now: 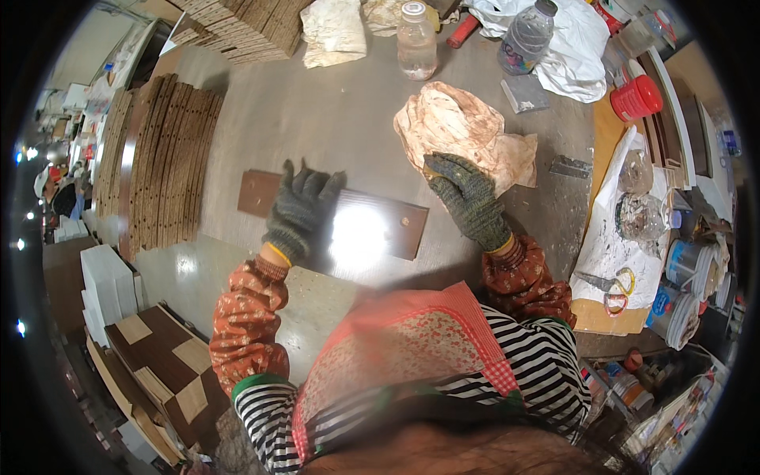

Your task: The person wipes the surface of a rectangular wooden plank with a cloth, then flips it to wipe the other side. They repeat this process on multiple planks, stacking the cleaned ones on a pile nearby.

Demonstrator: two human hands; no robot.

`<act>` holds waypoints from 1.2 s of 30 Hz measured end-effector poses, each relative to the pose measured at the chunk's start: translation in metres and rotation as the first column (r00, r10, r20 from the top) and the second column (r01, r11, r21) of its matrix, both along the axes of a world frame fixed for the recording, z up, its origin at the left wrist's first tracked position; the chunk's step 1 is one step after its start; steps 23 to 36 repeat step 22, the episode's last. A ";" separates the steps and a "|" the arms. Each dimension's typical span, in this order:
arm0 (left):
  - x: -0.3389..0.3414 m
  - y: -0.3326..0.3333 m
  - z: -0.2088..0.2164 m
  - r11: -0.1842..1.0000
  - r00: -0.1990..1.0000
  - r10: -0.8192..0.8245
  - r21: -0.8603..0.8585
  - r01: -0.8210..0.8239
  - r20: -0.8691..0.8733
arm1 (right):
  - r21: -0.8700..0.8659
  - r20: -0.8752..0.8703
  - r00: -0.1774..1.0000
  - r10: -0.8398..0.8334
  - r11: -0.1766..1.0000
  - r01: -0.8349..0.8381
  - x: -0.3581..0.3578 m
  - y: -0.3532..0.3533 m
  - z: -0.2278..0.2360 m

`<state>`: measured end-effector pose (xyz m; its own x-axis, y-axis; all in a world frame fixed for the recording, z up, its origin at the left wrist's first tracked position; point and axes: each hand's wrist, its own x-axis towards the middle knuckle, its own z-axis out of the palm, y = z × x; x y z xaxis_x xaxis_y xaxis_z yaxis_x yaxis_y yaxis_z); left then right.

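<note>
A dark brown board (407, 227) with a small round hole near each end lies on the table, and a bright glare covers its middle. My left hand (299, 212), in a dark green knitted glove, rests over the board's left part with fingers spread. My right hand (469, 198), gloved alike, is at the lower edge of a crumpled, stained cloth (451, 119). Its fingers are drawn together toward the thumb. A small yellowish bit shows at the fingertips, too small to name.
Stacked boards (170, 158) stand at the left, with another stack (245, 28) at the back. A clear jar (416, 43), a plastic bottle (529, 36) and a grey block (525, 93) are beyond the cloth. Scissors (621, 291) lie on paper at the right, near a red-lidded container (636, 98).
</note>
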<state>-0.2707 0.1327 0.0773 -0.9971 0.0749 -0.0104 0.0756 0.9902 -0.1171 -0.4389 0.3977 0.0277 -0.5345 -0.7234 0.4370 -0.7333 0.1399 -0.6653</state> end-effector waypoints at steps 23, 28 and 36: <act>0.111 0.088 0.022 0.414 0.449 0.781 0.179 -0.893 0.434 | 0.005 0.205 0.809 0.550 0.826 -0.563 0.067 -0.104 0.013; 0.111 0.088 0.022 0.414 0.449 0.781 0.179 -0.893 0.434 | 0.005 0.205 0.809 0.550 0.826 -0.563 0.067 -0.104 0.013; 0.111 0.088 0.022 0.414 0.449 0.781 0.179 -0.893 0.434 | 0.005 0.205 0.809 0.550 0.826 -0.563 0.067 -0.104 0.013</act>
